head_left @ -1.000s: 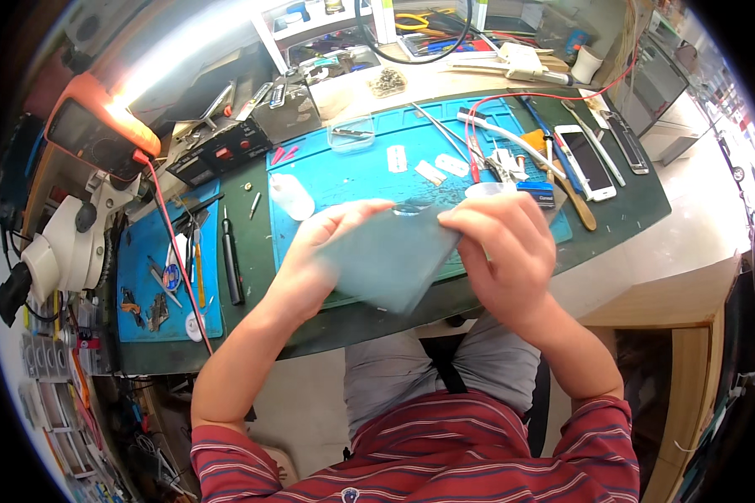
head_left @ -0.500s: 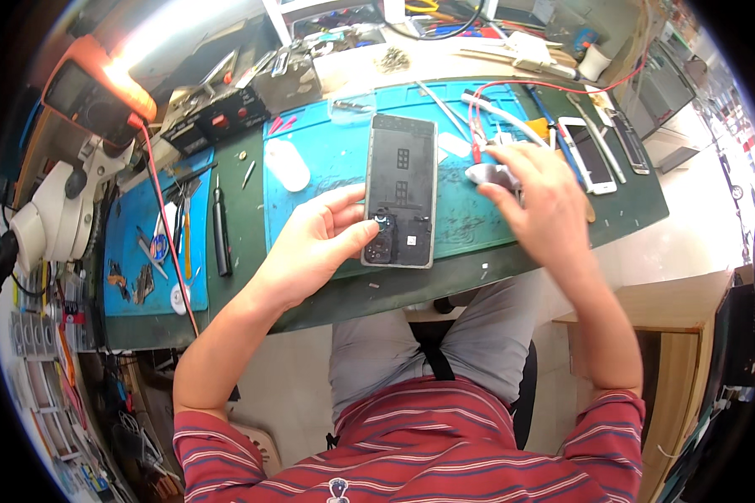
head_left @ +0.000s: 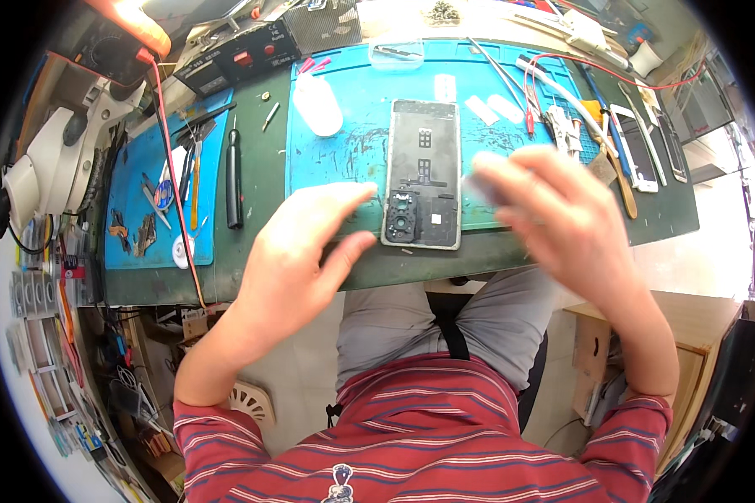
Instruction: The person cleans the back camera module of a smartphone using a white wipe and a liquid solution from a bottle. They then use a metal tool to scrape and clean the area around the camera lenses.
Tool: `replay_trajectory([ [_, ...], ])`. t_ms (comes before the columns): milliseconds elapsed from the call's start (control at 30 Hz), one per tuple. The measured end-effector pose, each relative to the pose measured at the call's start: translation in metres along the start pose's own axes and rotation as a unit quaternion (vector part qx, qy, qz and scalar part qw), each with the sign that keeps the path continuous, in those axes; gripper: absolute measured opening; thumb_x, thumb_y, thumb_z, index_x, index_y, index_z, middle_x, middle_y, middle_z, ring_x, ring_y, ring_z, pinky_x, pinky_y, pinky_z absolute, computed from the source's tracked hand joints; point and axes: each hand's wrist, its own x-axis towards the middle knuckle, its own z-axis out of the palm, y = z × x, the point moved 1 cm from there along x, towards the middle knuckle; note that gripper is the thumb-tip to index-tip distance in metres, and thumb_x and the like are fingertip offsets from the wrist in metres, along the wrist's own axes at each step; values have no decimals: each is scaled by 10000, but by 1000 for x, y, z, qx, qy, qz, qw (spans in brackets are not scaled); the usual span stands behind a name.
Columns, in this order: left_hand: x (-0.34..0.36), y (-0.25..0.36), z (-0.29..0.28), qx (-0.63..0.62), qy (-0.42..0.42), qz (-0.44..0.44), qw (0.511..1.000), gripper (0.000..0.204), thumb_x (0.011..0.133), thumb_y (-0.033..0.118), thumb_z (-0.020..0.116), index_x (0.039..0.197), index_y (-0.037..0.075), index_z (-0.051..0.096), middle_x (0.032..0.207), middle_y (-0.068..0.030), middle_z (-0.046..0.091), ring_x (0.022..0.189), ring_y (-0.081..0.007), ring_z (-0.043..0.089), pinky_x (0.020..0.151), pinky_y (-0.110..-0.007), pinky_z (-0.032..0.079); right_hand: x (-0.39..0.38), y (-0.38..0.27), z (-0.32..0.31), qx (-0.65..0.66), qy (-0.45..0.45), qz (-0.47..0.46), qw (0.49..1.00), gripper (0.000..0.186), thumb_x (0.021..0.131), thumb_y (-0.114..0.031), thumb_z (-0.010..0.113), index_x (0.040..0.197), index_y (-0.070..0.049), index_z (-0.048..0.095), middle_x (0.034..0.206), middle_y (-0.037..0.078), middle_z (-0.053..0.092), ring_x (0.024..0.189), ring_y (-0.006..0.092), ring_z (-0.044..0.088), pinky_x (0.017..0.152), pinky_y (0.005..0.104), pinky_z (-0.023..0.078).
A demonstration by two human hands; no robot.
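One flat, dark phone-shaped panel (head_left: 425,174) lies with its long sides pointing away from the person, mostly on a large blue mat (head_left: 362,151), its near end reaching past the mat's edge over the green surface (head_left: 264,159). A camera cutout area sits at its near left corner, beside a small white square.

Of the two hands, the left hand (head_left: 298,251) is spread just left of the panel, thumb and fingers parted with nothing between them. The right hand (head_left: 566,214), blurred, is bent just right of the panel; a greyish thing (head_left: 481,189) shows at its fingertips, too smeared to tell whether it is pinched.

Farther out on the mat are a white bottle (head_left: 317,105), white flat pieces (head_left: 481,110) and a clear tray (head_left: 377,59). A white-framed phone (head_left: 637,151) lies to the right; a black screwdriver (head_left: 234,184) and a smaller blue mat (head_left: 130,189) lie to the left.
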Motion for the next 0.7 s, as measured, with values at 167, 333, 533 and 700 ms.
replay_trajectory([
  [167, -1, -10, 15, 8, -33, 44, 998, 575, 833, 111, 866, 1376, 41, 691, 1526, -129, 633, 1431, -367, 555, 1155, -499, 441, -1, -25, 19, 17, -53, -71, 996, 325, 804, -110, 793, 1127, -106, 753, 1081, 45, 686, 855, 216, 652, 711, 356, 565],
  [333, 4, -12, 16, 45, -34, 50, 997, 541, 850, 159, 860, 1362, 74, 707, 1504, -90, 654, 1402, -343, 581, 1142, -469, 446, 2, -28, 18, 48, -93, -40, 994, 342, 812, -105, 824, 1150, -107, 774, 1132, 57, 701, 843, 227, 658, 711, 358, 558],
  [533, 7, -17, 19, 45, -14, 63, 997, 521, 808, 233, 874, 1291, 84, 748, 1422, -64, 708, 1332, -320, 631, 1090, -453, 479, 11, -31, 14, 177, -202, 148, 952, 231, 926, -126, 787, 1130, -33, 736, 1126, 138, 684, 920, 322, 688, 798, 432, 571],
  [700, 7, -11, 29, 60, 36, 66, 995, 513, 748, 269, 882, 1209, 68, 778, 1334, -78, 741, 1217, -316, 685, 998, -437, 537, 66, -20, 4, 201, -381, 310, 847, 209, 967, -158, 743, 1042, 37, 749, 954, 195, 749, 910, 368, 741, 804, 465, 574],
])
